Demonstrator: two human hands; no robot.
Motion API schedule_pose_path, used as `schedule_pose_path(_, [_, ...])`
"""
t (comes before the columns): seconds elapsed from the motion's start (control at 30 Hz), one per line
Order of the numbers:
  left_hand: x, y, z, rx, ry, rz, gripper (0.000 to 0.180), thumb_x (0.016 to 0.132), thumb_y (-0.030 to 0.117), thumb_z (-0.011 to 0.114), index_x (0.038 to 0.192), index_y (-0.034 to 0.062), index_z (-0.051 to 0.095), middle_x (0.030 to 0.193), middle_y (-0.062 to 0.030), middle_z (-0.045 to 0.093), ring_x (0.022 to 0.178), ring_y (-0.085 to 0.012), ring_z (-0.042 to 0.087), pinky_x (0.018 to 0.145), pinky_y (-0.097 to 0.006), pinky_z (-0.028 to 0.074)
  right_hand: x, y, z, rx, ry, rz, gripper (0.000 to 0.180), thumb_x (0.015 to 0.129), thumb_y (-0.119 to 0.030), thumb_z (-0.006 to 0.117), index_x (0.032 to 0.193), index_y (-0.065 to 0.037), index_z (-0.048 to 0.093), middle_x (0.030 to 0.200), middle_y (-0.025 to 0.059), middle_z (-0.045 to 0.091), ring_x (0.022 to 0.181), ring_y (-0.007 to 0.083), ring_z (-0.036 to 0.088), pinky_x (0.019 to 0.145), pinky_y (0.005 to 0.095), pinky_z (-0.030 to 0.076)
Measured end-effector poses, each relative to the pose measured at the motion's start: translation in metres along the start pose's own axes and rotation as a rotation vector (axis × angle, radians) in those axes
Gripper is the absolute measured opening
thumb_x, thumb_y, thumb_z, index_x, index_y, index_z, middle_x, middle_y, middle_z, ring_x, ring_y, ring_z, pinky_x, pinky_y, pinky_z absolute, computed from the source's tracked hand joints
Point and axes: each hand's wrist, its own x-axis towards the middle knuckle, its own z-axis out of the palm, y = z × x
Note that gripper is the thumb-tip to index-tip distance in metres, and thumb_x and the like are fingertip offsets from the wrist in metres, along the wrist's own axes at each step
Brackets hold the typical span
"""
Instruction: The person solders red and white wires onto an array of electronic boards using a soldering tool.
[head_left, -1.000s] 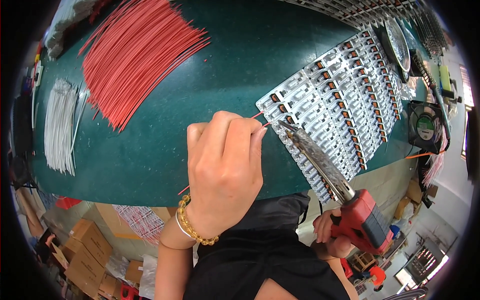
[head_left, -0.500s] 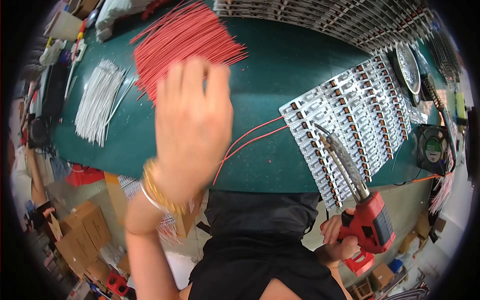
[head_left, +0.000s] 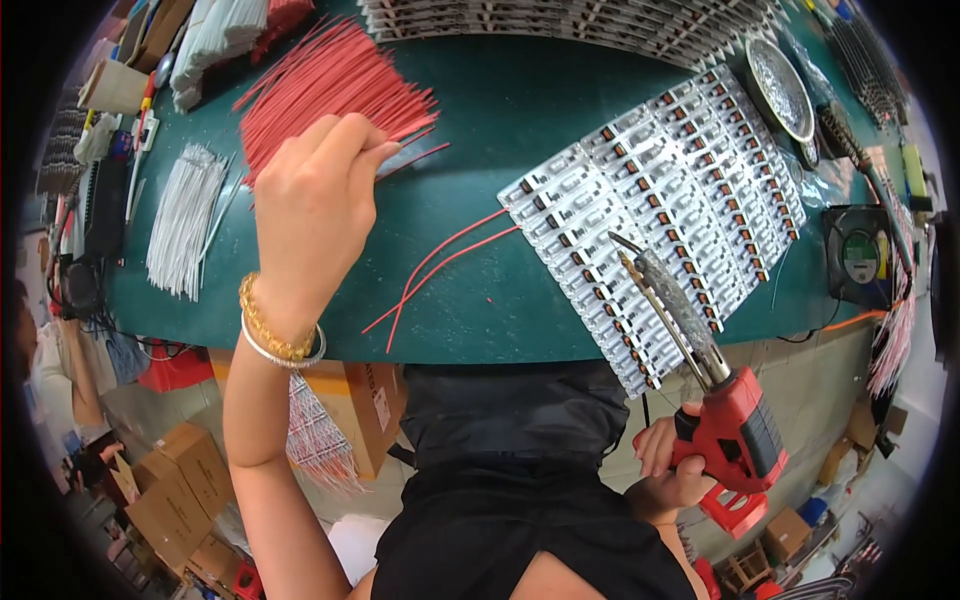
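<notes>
My left hand [head_left: 318, 205] is closed in a pinch at the near right edge of a pile of red wires [head_left: 320, 90]. A red wire [head_left: 425, 156] sticks out to the right from beneath its fingers; the grip itself is partly hidden. My right hand [head_left: 672, 467] is wrapped around the handle of a red soldering gun [head_left: 728, 425]. The gun's dark tip [head_left: 624, 242] is over a slanted panel of small metal-and-white parts [head_left: 665, 190] with orange-brown pieces. Two curved red wires [head_left: 440, 262] run left from the panel's left corner, crossing on the green table [head_left: 470, 110].
A bundle of white wires [head_left: 187, 225] lies left of the red pile. Stacked panels [head_left: 580, 25] line the far edge. At the right are a metal dish [head_left: 782, 90] and a black fan [head_left: 860, 255]. A cardboard box [head_left: 345, 405] stands below the table's front edge.
My left hand has drawn its fingers together at the red pile, and a red wire now shows beside them. The view has shifted; the soldering gun stays over the panel.
</notes>
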Motion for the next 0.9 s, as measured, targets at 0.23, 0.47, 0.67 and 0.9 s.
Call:
schedule_pose_path(0.23, [-0.028,0.060,-0.006,-0.426,-0.154,-0.195,0.007,0.078,0.001,0.069,0.079,0.0043,0.062,0.072,-0.0067,0.057,0.064,-0.0238,0.053,0.063,-0.034,0.040,-0.004,-0.004,0.008,-0.051,0.017,0.082,0.079,0.083,-0.059,0.063,0.123,0.006,0.042,0.047,-0.0024,0.041,0.038,0.0120,0.044,0.046,0.0265,0.040])
schedule_pose_path(0.47, [-0.049,0.076,0.016,-0.413,-0.145,-0.265,0.012,0.077,0.005,0.072,0.073,0.0071,0.061,0.070,-0.0007,0.057,0.060,-0.0185,0.047,0.069,-0.033,0.032,-0.007,-0.007,0.007,-0.116,-0.024,0.142,0.091,0.074,-0.072,0.061,0.125,0.002,0.045,0.049,-0.0040,0.043,0.040,0.0116,0.045,0.049,0.0270,0.041])
schedule_pose_path(0.67, [-0.050,0.075,0.021,-0.427,-0.131,-0.257,0.013,0.076,0.005,0.072,0.072,0.0078,0.061,0.068,-0.0004,0.056,0.058,-0.0184,0.046,0.069,-0.033,0.031,-0.003,-0.008,0.009,-0.233,-0.048,0.265,0.062,0.076,-0.071,0.061,0.061,-0.012,0.049,0.057,-0.0014,0.055,0.053,0.0137,0.057,0.053,0.0264,0.043])
schedule_pose_path(0.9, [-0.051,0.074,0.021,-0.412,-0.133,-0.259,0.014,0.075,0.004,0.072,0.071,0.0078,0.059,0.068,-0.0013,0.055,0.059,-0.0193,0.046,0.068,-0.034,0.030,0.006,-0.018,0.013,-0.528,-0.161,0.294,0.065,0.080,-0.078,0.045,0.059,-0.016,0.048,0.056,-0.0062,0.055,0.050,0.0136,0.055,0.050,0.0263,0.039])
